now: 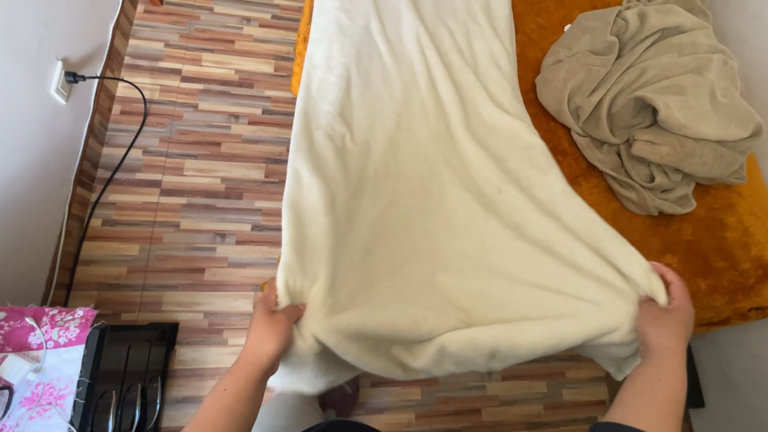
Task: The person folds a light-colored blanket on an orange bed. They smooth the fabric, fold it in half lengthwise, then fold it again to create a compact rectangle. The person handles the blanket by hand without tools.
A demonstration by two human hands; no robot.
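Head view: both hands, left hand [271, 327] and right hand [665, 319], grip a cream blanket [427, 182].

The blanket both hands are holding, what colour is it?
The blanket is plain cream-white with no pattern, seen best in the head view.

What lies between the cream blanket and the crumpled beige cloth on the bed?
In the head view, only a bare strip of the orange bed cover separates the cream blanket from the crumpled beige cloth; nothing rests on it.
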